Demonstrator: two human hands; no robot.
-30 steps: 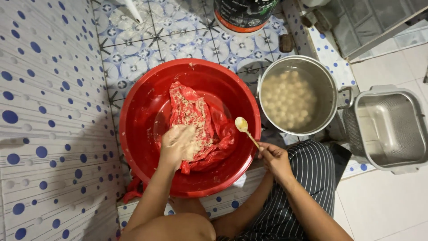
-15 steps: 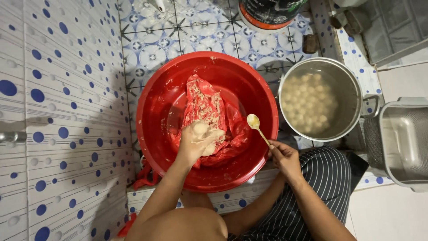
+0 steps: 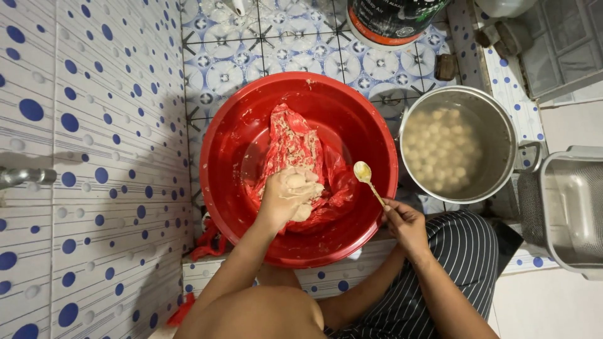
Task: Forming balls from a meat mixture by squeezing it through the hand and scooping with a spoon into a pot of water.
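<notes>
Fingers (image 3: 300,182) of your left hand (image 3: 290,194) curl closed around a lump of pale paste, pressed against the red plastic bag (image 3: 301,157) lying inside the red basin (image 3: 232,144) at the centre of the frame. Your right hand (image 3: 402,221), at lower right of the basin's rim, pinches the handle of a spoon (image 3: 367,179) between thumb and fingertips; its bowl sits over the basin's right side, above the bag. Just right of the basin stands a metal pot (image 3: 502,129) filled with pale round balls (image 3: 443,147) in cloudy liquid. At the far right edge is a metal tray (image 3: 568,207). Blue-patterned floor tiles (image 3: 251,56) fill the upper centre; a dotted tiled wall (image 3: 94,157) occupies the left.
</notes>
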